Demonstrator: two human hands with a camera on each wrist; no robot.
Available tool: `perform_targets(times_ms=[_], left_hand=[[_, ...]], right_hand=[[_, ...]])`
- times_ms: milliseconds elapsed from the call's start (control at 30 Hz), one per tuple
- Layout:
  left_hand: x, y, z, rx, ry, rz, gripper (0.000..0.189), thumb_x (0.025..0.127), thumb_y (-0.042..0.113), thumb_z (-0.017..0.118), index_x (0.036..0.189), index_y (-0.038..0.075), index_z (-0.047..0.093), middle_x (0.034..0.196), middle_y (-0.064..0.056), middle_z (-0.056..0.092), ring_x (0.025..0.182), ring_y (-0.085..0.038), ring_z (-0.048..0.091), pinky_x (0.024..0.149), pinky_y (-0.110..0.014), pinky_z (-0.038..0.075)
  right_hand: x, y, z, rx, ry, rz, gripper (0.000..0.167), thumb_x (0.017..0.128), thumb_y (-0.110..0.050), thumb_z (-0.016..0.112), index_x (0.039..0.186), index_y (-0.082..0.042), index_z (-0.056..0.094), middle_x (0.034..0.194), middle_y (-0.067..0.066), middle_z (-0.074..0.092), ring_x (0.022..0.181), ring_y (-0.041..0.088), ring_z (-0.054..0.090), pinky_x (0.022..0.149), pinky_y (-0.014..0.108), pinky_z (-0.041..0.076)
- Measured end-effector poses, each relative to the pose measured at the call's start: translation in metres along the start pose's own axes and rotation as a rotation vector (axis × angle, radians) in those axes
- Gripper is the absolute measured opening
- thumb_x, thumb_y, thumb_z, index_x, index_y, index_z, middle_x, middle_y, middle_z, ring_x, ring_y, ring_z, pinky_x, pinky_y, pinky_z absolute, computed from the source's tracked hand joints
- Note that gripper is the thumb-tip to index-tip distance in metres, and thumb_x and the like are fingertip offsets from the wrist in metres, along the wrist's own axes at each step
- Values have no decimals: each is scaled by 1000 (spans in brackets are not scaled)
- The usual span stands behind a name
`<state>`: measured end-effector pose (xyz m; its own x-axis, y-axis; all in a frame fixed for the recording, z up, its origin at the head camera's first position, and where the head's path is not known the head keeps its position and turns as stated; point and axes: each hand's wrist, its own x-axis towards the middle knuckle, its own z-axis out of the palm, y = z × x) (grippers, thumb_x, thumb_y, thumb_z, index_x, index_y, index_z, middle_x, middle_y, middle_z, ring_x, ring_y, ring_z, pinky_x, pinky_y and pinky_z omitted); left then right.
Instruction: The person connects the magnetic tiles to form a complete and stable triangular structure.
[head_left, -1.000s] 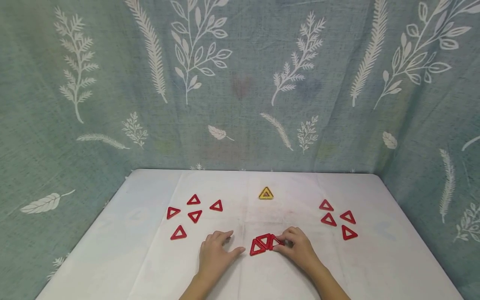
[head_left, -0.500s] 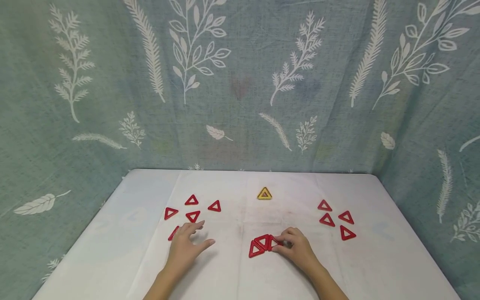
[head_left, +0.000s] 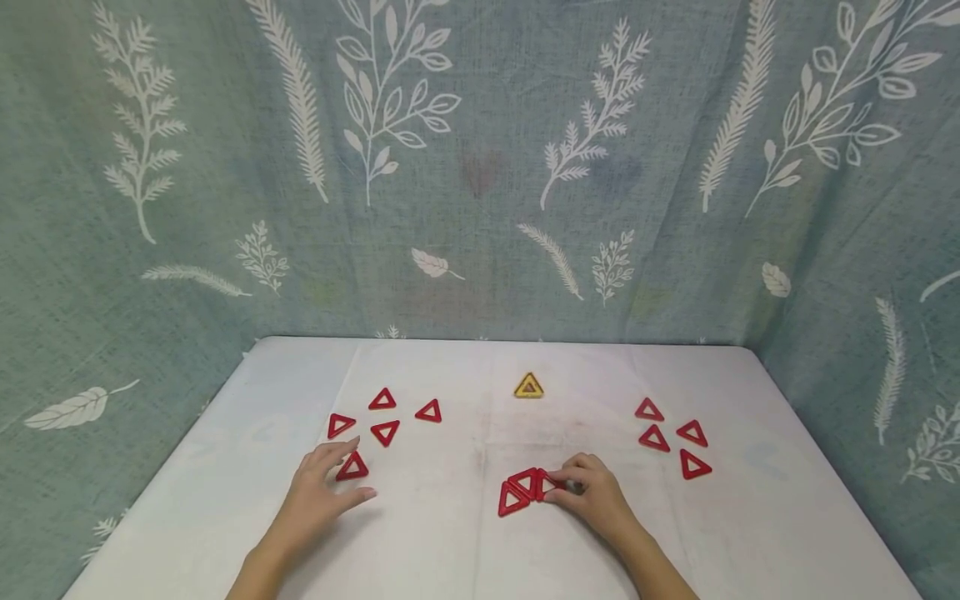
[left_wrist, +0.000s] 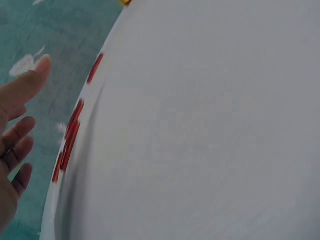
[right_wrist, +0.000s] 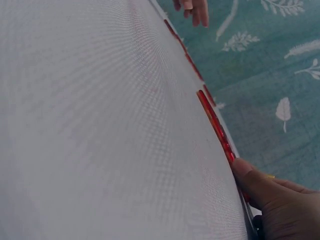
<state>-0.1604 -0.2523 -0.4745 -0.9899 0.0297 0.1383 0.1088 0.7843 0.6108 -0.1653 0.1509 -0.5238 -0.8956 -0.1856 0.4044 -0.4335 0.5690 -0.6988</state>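
Observation:
Three red open-centred triangle tiles lie edge to edge in a row at the front middle: a left one (head_left: 513, 511), a middle one (head_left: 522, 474) and a right one (head_left: 540, 485). With thumb and index finger my right hand (head_left: 597, 493) pinches the right tile, partly covering it. In the right wrist view the row (right_wrist: 216, 122) shows nearly edge-on, its end under the thumb. My left hand (head_left: 317, 493) is at the left, fingers and thumb spread around a loose red triangle tile (head_left: 361, 464), apparently without touching it. The left wrist view shows that hand (left_wrist: 17, 130) holding nothing.
Several more red tiles (head_left: 385, 422) lie behind the left hand. Another group of red tiles (head_left: 696, 475) lies at the right. A yellow triangle piece (head_left: 528, 395) sits at the back middle. Patterned cloth (head_left: 480, 250) hangs behind the white table (head_left: 435, 550).
My left hand has moved left from beside the joined row to the nearest loose tile of the left group. The right hand keeps its pinch on the row's right tile.

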Motion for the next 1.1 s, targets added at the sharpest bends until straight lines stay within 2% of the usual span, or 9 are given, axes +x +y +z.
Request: perform_targets(times_ms=[100,233,367,467,733,933,1100], left_hand=[[2,-12,-7,-5,-30,4,79,69,36,82,135,8,51,128,-13,49,116,-31,40,91,-56,42],[7,-29,-9,5,-41,-3,76,70,33,82,133,4,52,125,-14,50,113,-33,44,90,-54,43],[13,-40,-8,16,-79,-64,75,73,36,80,134,4,51,125,-14,50,112,-33,47,89,-52,44],[16,-45,-5,23,-80,-87,74,74,38,79,134,4,52,126,-14,50,112,-33,48,89,-51,44],[16,-47,1,83,6,-14,51,74,34,79,115,7,68,113,-12,55,105,-31,46,84,-50,38],[14,-46,4,69,26,-8,45,75,39,78,109,10,72,106,-7,58,100,-27,47,80,-44,36],[12,-44,4,49,32,38,40,72,36,80,104,12,74,98,0,60,94,-21,49,76,-39,36]], right_hand=[[0,0,0,1,-5,3,25,69,-25,82,90,-13,76,81,-10,56,74,6,44,63,20,41],[0,1,0,1,-3,-11,24,69,-24,82,90,-13,76,81,-10,57,74,5,44,63,20,41],[0,2,0,1,2,-26,24,68,-23,82,90,-13,76,81,-11,57,74,4,44,63,20,42],[0,3,1,7,-2,-22,25,69,-25,82,90,-13,76,81,-10,58,74,5,44,63,20,41],[1,3,0,9,-11,5,25,68,-24,83,90,-14,76,82,-12,58,74,3,44,64,20,42],[0,3,0,28,-9,-1,25,68,-22,83,90,-13,76,82,-11,58,74,3,44,63,20,42],[0,4,-1,31,-19,-12,26,68,-25,82,90,-13,77,82,-11,58,75,3,43,64,21,41]])
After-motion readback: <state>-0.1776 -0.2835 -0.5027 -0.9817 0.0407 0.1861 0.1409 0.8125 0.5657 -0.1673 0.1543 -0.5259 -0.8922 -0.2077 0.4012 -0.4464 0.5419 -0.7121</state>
